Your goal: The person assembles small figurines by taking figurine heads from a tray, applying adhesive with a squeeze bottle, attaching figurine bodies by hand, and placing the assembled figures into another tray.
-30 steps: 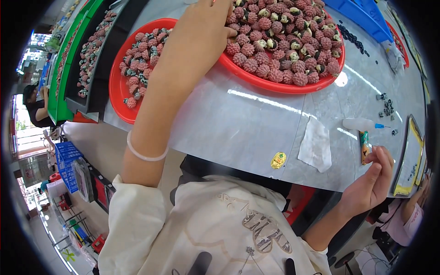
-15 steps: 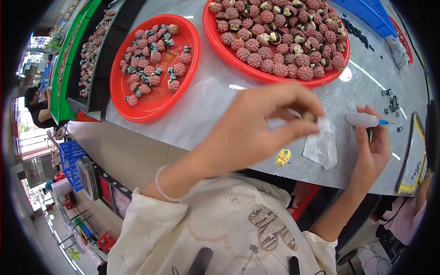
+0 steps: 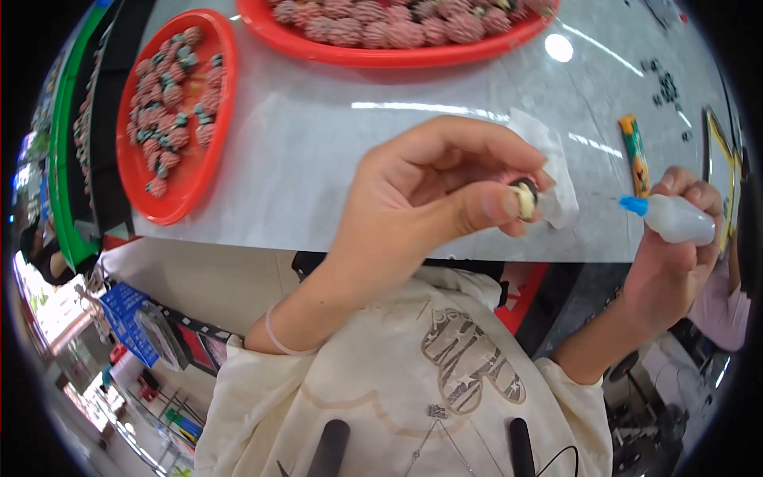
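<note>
Far left, a green tray (image 3: 60, 159) is seen, then a small red tray (image 3: 187, 191) of pink strawberry-shaped pieces, with a larger red tray (image 3: 397, 54) of them at top. At centre, a small pink piece (image 3: 524, 195) is pinched closed between thumb and fingers of the left hand (image 3: 421, 199), above the grey table (image 3: 318, 151) edge, beside a white tissue (image 3: 556, 175). Right, a small white bottle with blue nozzle (image 3: 671, 219) is gripped in the right hand (image 3: 668, 254), nozzle aimed at the piece, not touching. Piece likely best kept steady, nozzle brought close, squeeze kept light. An orange-green tube (image 3: 636, 155) lies beyond.
</note>
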Demonstrator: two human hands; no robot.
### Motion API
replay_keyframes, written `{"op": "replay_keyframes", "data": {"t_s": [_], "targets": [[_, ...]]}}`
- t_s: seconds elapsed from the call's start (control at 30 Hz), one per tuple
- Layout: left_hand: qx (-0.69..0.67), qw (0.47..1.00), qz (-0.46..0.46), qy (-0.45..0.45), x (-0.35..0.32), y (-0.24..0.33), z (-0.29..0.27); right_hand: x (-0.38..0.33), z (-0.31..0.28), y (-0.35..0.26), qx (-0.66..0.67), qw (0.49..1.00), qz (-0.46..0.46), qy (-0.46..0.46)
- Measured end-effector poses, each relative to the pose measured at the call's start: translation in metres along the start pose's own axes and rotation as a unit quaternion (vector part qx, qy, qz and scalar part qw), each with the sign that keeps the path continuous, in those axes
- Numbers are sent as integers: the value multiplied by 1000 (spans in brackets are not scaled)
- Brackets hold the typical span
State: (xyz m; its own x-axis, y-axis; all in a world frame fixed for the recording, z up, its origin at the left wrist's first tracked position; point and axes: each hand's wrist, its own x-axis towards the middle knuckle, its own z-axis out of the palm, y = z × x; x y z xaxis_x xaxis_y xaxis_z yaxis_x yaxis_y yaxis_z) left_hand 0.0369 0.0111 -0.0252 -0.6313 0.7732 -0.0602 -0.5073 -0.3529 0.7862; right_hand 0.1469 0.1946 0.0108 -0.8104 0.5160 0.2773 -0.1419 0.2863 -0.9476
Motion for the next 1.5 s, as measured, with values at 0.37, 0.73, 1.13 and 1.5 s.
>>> {"op": "replay_keyframes", "data": {"t_s": [0.37,0.73,1.13,1.5], "targets": [[15,1000,-15,-20,2,-2,1,-3,8,0,-3,999,26,-48],[15,999,-27,-25,2,1,-2,-3,-10,-5,-134,969,-170,-116],[8,998,-60,5,7,0,9,4,-10,5,14,1000,-15,9],[-5,998,-62,22,1,2,7,36,9,28,-233,969,-23,-72]]}}
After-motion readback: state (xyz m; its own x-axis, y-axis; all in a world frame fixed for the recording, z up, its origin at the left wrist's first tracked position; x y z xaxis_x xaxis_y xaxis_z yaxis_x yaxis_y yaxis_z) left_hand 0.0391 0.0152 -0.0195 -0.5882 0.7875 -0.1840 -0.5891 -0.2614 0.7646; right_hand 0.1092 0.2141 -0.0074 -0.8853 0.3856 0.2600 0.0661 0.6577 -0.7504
